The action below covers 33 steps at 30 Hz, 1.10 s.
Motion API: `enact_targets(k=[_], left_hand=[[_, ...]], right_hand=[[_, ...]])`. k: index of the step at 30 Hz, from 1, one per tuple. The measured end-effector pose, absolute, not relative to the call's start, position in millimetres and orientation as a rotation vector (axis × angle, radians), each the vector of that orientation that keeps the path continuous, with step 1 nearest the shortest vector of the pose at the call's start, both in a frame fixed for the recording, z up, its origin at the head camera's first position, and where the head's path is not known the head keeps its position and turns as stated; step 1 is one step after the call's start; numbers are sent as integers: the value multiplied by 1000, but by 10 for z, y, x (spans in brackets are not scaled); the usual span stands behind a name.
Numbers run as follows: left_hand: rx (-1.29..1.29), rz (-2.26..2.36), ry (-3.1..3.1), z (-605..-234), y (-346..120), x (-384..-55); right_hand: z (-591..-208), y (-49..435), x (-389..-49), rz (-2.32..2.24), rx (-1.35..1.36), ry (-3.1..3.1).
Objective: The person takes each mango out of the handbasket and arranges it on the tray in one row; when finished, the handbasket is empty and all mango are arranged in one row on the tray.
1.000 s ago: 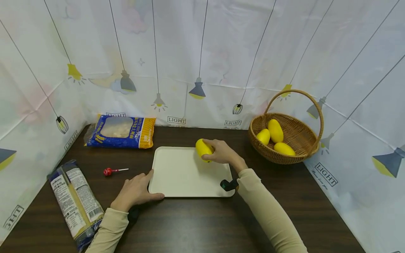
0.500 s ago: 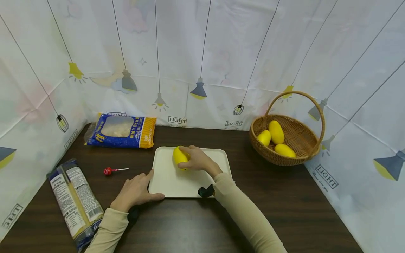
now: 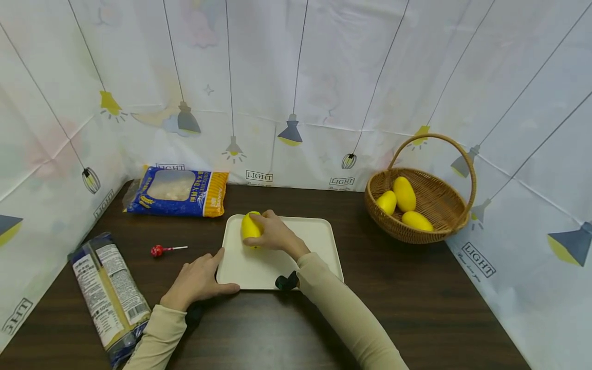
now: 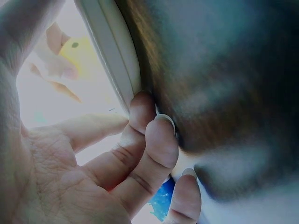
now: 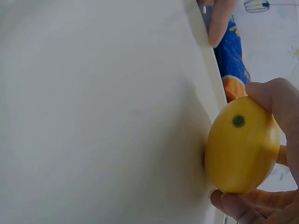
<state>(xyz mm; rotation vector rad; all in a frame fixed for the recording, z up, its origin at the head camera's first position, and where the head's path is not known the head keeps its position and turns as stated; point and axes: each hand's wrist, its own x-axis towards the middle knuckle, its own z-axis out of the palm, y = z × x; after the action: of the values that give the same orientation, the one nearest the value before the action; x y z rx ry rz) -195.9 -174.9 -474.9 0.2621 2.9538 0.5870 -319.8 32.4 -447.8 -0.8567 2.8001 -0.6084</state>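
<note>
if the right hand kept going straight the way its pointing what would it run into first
The right hand, gripping a yellow fruit over the tray, points left and away. Probably the blue snack bag comes first, though depth is hard to judge.

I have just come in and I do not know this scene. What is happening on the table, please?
A person sits at a dark table. The right hand holds a yellow fruit on the far left part of a cream tray. The left hand rests on the table, its fingers touching the tray's near left corner. Three more yellow fruits lie in a wicker basket to the right.
</note>
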Motion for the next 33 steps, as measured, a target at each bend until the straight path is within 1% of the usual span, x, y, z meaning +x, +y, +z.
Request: enact_targets(k=[9, 21, 33], left_hand=[[272, 608, 2968, -4740, -1746, -1956], [290, 620, 2990, -4745, -1745, -1928], [289, 621, 2976, -4749, -1735, -1919]], right_hand=[[-4490, 36, -3158, -580, -793, 2806], [-4498, -150, -3098, -565, -754, 2835], [-4490, -147, -3078, -506, -768, 2850]])
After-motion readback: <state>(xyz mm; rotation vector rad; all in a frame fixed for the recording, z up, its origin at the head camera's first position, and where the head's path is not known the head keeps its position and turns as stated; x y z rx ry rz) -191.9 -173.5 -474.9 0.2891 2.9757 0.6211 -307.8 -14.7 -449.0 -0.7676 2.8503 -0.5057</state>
